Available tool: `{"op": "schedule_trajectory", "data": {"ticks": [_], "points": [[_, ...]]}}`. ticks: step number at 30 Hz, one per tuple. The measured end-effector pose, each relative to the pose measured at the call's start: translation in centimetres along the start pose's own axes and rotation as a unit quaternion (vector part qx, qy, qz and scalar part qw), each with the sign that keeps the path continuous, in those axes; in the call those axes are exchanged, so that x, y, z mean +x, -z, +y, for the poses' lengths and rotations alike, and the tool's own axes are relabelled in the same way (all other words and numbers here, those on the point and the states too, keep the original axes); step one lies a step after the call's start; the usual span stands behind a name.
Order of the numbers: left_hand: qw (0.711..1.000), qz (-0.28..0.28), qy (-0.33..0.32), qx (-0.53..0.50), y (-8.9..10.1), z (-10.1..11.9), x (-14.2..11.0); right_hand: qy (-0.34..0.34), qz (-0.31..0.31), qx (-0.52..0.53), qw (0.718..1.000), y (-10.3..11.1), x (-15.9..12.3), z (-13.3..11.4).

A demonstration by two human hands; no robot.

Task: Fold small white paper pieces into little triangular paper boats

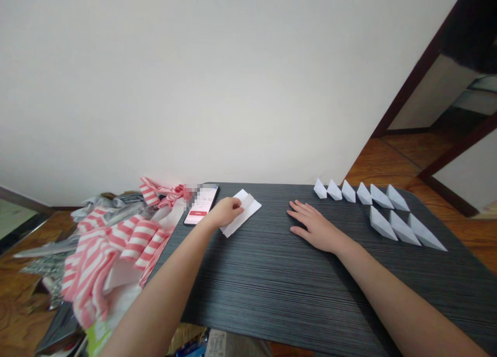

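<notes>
My left hand [228, 212] is closed on white paper [243, 215] at the left part of the dark table, fingers curled at its edge. Whether it is one sheet or several I cannot tell. Just left of that hand lies a phone [202, 205] with a lit screen. My right hand [312, 225] rests palm down, fingers stretched out, on the table and holds nothing. To its right stand several folded white paper shapes with pointed tips, in a back row [348, 191] and a shorter front row [404, 227].
The dark wood-grain table [272, 284] reaches back to a white wall [248, 87]. Red-and-white striped cloth [128, 238] and plastic bags [128, 212] are heaped beyond its left edge. On the right, a wooden floor [399, 155] leads to a doorway.
</notes>
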State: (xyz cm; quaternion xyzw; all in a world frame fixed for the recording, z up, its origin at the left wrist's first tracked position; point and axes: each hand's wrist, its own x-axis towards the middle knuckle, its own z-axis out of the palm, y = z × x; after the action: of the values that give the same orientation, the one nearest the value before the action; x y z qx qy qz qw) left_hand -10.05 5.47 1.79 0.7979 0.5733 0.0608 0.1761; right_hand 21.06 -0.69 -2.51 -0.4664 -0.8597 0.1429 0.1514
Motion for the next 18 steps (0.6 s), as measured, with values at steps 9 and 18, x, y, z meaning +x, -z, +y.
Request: {"op": "schedule_trajectory", "data": {"ticks": [9,18], "points": [[0.992,0.087,0.062,0.066,-1.8,1.7,-0.6,0.001,0.005,0.015,1.000,0.1,0.0,0.0],[0.977,0.111,0.157,0.095,-1.8,3.4,1.1,0.003,0.006,0.019,1.000,0.2,0.0,0.0]]}}
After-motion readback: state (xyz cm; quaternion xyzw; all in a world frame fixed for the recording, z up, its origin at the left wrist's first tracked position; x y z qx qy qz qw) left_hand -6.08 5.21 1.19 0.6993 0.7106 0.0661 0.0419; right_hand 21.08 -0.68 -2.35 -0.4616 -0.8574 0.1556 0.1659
